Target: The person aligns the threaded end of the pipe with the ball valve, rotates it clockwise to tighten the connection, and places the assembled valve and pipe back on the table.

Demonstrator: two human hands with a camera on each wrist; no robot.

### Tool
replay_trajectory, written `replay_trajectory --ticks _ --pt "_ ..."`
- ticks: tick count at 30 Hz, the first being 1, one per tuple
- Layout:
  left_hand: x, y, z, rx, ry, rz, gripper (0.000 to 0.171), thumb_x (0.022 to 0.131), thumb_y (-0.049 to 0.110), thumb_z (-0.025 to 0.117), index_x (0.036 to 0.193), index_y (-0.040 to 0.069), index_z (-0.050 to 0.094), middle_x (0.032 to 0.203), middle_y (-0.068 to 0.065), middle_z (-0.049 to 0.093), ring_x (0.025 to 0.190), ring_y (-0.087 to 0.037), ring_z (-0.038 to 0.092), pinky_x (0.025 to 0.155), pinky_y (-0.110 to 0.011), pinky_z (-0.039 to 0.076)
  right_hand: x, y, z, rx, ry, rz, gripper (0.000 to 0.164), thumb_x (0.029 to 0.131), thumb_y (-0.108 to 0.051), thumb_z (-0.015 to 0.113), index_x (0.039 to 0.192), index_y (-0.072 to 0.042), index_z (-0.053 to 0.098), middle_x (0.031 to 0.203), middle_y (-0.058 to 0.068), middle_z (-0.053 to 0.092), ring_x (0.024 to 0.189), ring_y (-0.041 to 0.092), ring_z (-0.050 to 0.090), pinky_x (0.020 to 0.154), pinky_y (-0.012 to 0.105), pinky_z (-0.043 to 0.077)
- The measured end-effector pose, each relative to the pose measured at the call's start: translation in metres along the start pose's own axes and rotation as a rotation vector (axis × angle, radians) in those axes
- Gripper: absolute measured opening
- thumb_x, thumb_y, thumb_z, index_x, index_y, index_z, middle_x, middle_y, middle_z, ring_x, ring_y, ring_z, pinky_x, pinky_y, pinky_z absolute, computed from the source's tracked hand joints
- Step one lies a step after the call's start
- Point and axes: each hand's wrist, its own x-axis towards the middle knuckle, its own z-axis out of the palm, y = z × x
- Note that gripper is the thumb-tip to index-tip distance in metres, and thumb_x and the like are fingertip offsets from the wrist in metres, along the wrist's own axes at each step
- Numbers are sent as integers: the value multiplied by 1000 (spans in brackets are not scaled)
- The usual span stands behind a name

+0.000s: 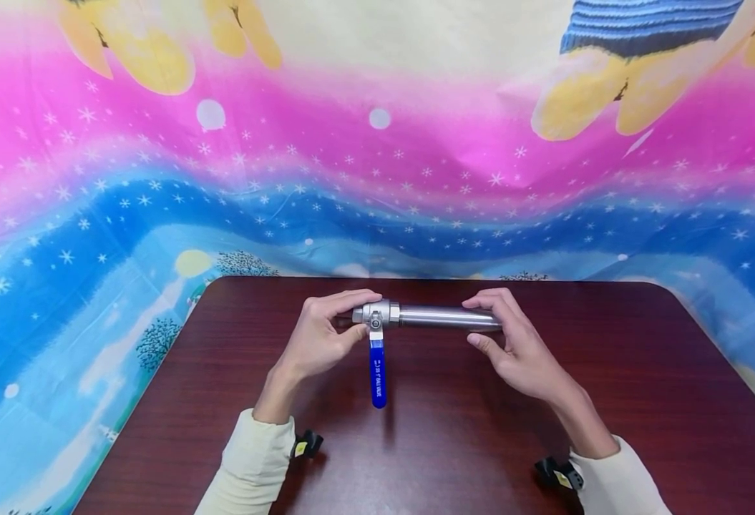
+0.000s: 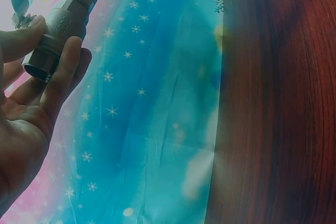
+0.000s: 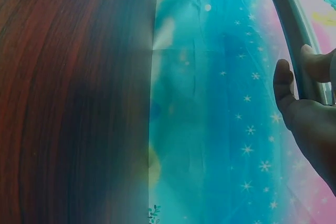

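Note:
My left hand (image 1: 320,332) grips a metal ball valve (image 1: 377,312) by its body, thumb on the near side and fingers over the far side. The valve's blue lever handle (image 1: 378,375) points toward me. From the valve's right end runs a straight metal pipe (image 1: 438,317), in line with it. Around the pipe's far right end curls my right hand (image 1: 522,350), thumb below and fingers above. In the left wrist view the valve's open end (image 2: 41,69) faces the palm. The right wrist view shows the pipe (image 3: 296,35) between thumb and fingers.
Valve and pipe are held level over a dark red-brown wooden table (image 1: 429,458). Behind the table hangs a printed cloth (image 1: 377,179) in pink and blue with snowflakes. A black wrist camera (image 1: 308,444) sits at the left cuff, another black camera (image 1: 557,473) at the right.

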Motion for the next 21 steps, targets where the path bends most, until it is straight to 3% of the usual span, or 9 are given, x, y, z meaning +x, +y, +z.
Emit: replay_trajectory --ticks 9,17,21 --pt "0 -2 0 -11 -2 -23 50 81 -19 75 128 -1 76 130 -18 77 97 -23 72 78 -35 67 1 1 1 -15 38 -30 49 90 16 72 132 -8 65 129 5 62 108 6 54 79 17 45" --pt "0 -1 0 -1 4 -1 52 80 -19 76 128 2 77 130 -17 77 101 -23 73 81 -32 67 2 3 1 -27 58 -48 49 90 17 72 132 -7 68 127 7 65 114 3 57 95 10 43" --pt "0 -1 0 -9 6 8 53 80 -20 75 128 2 77 129 -17 77 101 -23 73 82 -30 66 2 4 0 -35 47 -38 48 91 16 71 133 -8 68 127 6 65 116 2 57 96 10 43"
